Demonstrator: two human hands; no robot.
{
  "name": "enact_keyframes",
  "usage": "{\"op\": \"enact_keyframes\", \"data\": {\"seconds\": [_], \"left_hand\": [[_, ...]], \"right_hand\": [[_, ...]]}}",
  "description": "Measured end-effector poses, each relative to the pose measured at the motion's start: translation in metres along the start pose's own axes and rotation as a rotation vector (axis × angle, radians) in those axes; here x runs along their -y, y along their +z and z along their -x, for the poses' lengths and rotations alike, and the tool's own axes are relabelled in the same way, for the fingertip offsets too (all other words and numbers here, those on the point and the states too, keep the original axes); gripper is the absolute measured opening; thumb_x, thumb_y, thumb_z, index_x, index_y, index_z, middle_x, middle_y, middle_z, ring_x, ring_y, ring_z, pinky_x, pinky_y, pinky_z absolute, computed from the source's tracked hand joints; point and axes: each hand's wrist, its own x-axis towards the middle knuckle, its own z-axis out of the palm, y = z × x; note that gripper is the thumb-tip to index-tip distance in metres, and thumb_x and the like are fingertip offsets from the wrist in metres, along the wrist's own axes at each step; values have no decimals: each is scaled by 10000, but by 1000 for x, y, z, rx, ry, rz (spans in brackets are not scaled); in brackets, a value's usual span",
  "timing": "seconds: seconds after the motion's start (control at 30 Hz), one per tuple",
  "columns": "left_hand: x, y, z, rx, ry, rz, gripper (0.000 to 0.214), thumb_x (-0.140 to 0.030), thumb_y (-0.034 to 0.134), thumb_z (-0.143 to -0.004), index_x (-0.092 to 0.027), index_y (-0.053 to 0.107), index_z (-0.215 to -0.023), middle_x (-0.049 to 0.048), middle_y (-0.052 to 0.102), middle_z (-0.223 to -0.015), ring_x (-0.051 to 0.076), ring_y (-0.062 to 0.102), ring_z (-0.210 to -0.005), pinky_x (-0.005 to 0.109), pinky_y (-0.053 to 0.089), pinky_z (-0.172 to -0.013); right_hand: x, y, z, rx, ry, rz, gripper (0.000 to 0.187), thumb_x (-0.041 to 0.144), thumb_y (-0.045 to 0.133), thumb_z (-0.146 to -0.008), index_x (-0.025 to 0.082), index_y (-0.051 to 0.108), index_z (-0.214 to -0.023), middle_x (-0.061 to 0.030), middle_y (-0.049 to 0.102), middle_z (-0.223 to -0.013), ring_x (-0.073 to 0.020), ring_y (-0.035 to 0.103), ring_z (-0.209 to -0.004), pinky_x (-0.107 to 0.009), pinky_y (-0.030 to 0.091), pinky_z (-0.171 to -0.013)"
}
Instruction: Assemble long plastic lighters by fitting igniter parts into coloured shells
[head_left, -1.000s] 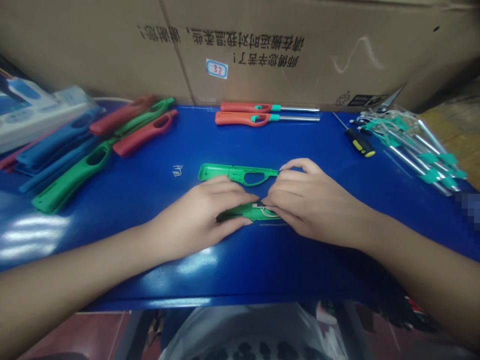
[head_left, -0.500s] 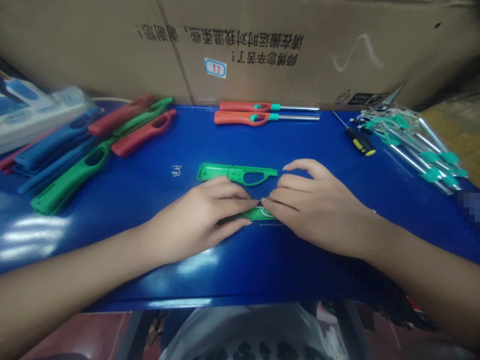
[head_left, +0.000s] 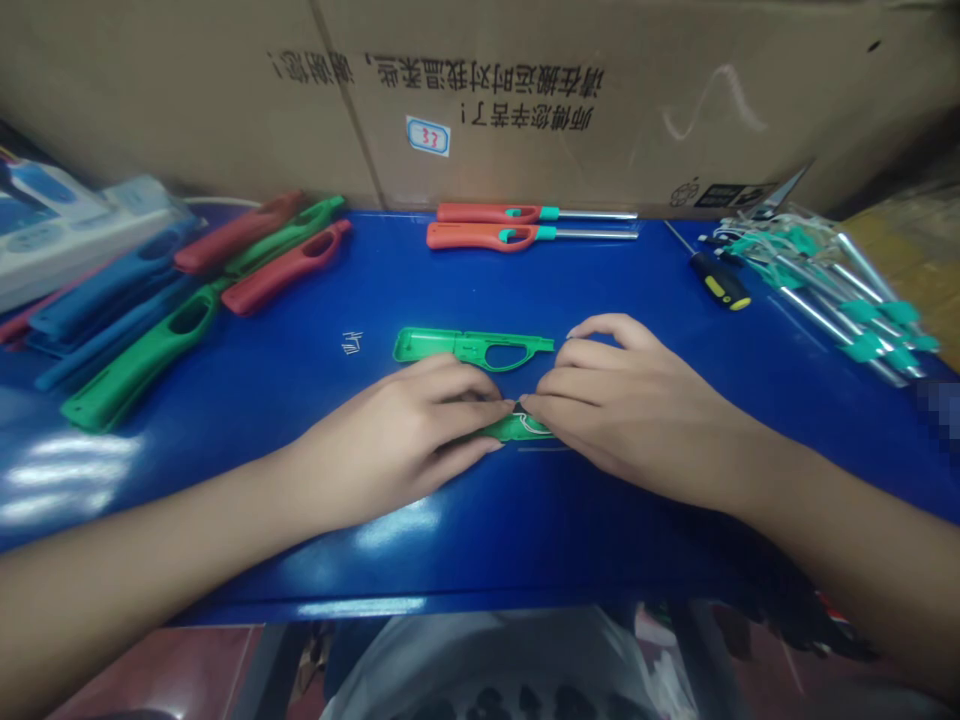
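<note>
My left hand (head_left: 420,425) is closed on a green lighter handle half (head_left: 517,428) lying on the blue table, its thumb and fingers gripping the left part. A small black part and a thin pale wire show in the shell between my hands. The fingertips of my right hand (head_left: 622,410) are pinched at that black part and wire, with the index finger raised apart; the right end of the shell is hidden beneath this hand. Just beyond lies a second green handle half (head_left: 465,347), its hollow inside facing up.
Small screws (head_left: 351,343) lie left. Two assembled orange-red lighters (head_left: 487,236) lie by a cardboard box (head_left: 525,150). Handle shells (head_left: 142,350) are piled left near a power strip (head_left: 45,240). At right are a screwdriver (head_left: 720,282) and metal lighter tubes (head_left: 840,300) with teal parts.
Hardly anything differs. Both hands keep their place at the green shell, and the whole view has shifted very slightly.
</note>
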Motion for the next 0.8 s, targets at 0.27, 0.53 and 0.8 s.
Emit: {"op": "enact_keyframes", "data": {"seconds": [0.27, 0.53, 0.8], "left_hand": [[2, 1, 2, -27, 15, -6, 312, -282, 588, -1027, -161, 649, -1308, 114, 703, -1168, 226, 646, -1054, 375, 547, -938], [-1, 1, -1, -169, -6, 103, 286, -268, 683, -975, -136, 695, -1228, 95, 742, -1090, 189, 689, -991, 318, 552, -903], [-5, -3, 1, -246, 107, 62, 203, -199, 706, -948, -184, 696, -1151, 69, 770, -1012, 193, 715, -922, 337, 553, -851]], "right_hand": [[-6, 4, 5, -65, 69, -181, 220, 108, 533, -987, 171, 742, -1009, -29, 773, -912, -208, 666, -901, -429, 409, -970], [-7, 0, 2, -116, 316, -629, 102, 185, 706, -936, 252, 769, -979, 51, 799, -914, -138, 701, -872, -366, 436, -1007], [-2, -12, -3, 75, 520, -1073, 72, 248, 741, -885, 235, 805, -914, 12, 803, -893, -154, 740, -794, -262, 562, -702]]}}
